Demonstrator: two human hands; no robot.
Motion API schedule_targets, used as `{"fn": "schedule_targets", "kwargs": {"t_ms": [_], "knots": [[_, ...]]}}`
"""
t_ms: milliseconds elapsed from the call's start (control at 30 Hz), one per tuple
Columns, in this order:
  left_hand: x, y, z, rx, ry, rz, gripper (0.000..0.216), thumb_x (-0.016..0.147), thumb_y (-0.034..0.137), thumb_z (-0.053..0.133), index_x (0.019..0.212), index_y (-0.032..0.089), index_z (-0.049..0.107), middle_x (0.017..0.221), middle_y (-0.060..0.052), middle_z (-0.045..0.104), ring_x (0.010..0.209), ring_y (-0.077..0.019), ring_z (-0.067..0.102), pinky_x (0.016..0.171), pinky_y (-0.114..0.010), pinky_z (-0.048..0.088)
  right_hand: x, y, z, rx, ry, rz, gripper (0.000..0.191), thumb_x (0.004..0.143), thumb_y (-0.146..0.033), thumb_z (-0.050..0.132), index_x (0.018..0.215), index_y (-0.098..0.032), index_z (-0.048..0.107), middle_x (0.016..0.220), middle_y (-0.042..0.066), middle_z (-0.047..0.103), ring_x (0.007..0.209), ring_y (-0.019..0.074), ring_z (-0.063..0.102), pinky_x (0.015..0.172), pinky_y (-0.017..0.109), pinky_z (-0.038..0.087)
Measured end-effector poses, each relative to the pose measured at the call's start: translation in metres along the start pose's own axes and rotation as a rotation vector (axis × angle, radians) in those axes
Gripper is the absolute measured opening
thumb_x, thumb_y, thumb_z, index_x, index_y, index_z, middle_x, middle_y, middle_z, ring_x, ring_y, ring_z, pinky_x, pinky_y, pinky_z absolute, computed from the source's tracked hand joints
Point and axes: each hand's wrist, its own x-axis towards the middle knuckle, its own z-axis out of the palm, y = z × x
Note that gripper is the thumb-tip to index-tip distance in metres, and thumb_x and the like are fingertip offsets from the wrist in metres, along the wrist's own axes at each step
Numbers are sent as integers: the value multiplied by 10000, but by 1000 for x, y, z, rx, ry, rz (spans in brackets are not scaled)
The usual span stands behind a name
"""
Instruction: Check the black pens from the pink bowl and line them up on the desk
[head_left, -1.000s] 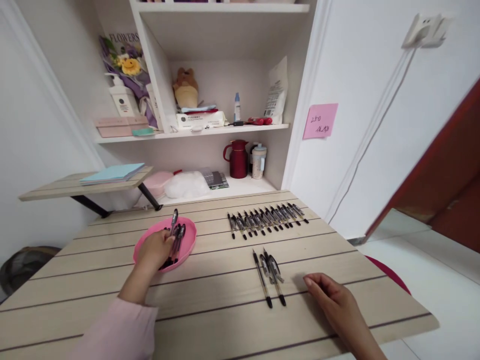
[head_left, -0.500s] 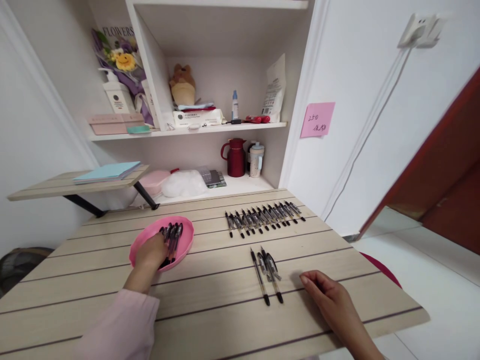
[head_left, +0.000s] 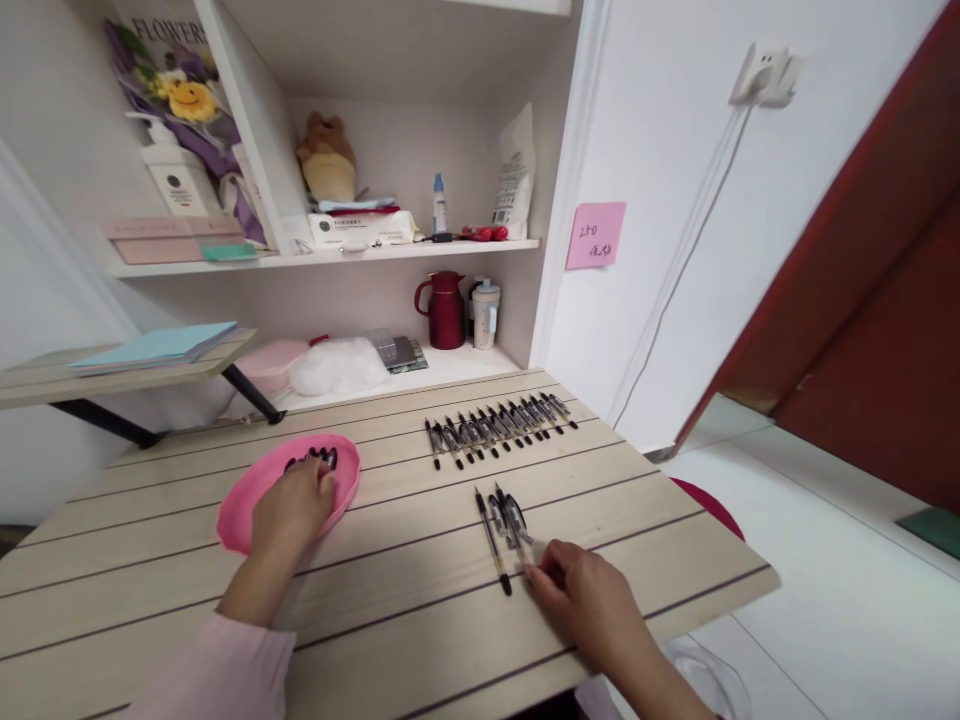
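Observation:
My left hand (head_left: 294, 505) reaches into a pink dish (head_left: 238, 500), its fingers curled over several black gel pens (head_left: 322, 457). The hand covers most of these pens. On the table in front of me, my right hand (head_left: 581, 590) pinches the lower end of a pen (head_left: 523, 555). Left of that pen lies another slim pen (head_left: 491, 540), its point facing away from me. Between them rests a dark clear pen cap (head_left: 498, 516). Farther back, a row of several black pens (head_left: 487, 430) lies side by side on the wooden tabletop (head_left: 397, 600).
Behind the table are shelves with a red thermos jug (head_left: 446, 312), a cup (head_left: 486, 315) and a white plastic bag (head_left: 337, 367). At left stands a small raised shelf (head_left: 232, 350) bearing blue paper (head_left: 157, 348). A pink note (head_left: 595, 235) is stuck to the wall.
My right hand has moved left and forward onto the nearer pen's end. My left hand has stayed in the dish and now covers more of the pens. The view has swung right.

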Motion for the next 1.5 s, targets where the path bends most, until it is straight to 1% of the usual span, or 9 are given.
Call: {"fn": "schedule_targets", "kwargs": {"t_ms": [233,400,600,767,933,1067,1267,1367,1500], "knots": [[-44,58,14,-161,88,385,255,828,310,347,827,205,579,882,-49,625,815,-186,564,683,-285,382,-2,-15,13,-197,83,-57,152,793,-271,449,681,-207,529,637,24,644,570,168,579,493,262,213],[-76,92,33,-515,-88,534,208,792,314,428,732,213,599,752,-37,612,717,-182,552,652,-287,378,-3,-14,12,-149,149,-82,148,804,-280,445,681,-213,495,608,11,621,536,157,563,485,257,209],[-97,125,63,-1240,-695,131,365,753,406,484,1027,167,512,757,-33,600,637,-157,570,529,-256,413,-15,-26,9,72,172,-173,173,819,-310,443,685,-210,492,596,7,597,540,143,545,517,240,281],[-99,125,72,-1567,-817,7,296,768,467,461,826,176,453,714,-22,601,659,-149,600,584,-270,447,-12,-23,3,299,62,-179,133,783,-353,490,791,-224,521,688,-2,620,575,144,553,536,231,346],[-96,116,71,-1574,-858,-85,326,755,512,455,823,195,417,600,30,548,536,-149,595,481,-258,434,14,-1,1,215,129,20,138,737,-211,459,874,-215,467,743,3,613,576,145,549,562,247,351],[-100,115,73,-1539,-849,-57,316,767,502,440,818,190,433,588,41,525,478,-127,567,437,-243,429,25,1,10,211,108,-17,249,686,-142,449,926,-208,444,796,22,613,648,162,571,588,255,360],[-101,112,78,-1491,-873,64,284,792,455,424,853,181,469,600,42,528,408,-86,517,377,-196,385,19,5,15,266,96,-11,207,719,-165,408,909,-199,483,690,8,591,605,167,554,584,278,375],[-101,111,81,-1411,-906,170,277,800,424,428,887,168,488,544,53,513,325,-52,423,307,-156,256,18,13,6,405,135,19,253,733,-235,439,961,-195,540,753,27,606,680,179,561,647,308,407],[-105,113,84,-1324,-910,309,232,822,365,416,854,153,505,473,71,483,283,-25,307,312,-160,184,24,10,-10,866,97,163,233,704,-353,542,849,-184,607,708,21,595,637,160,535,587,285,407]]}}
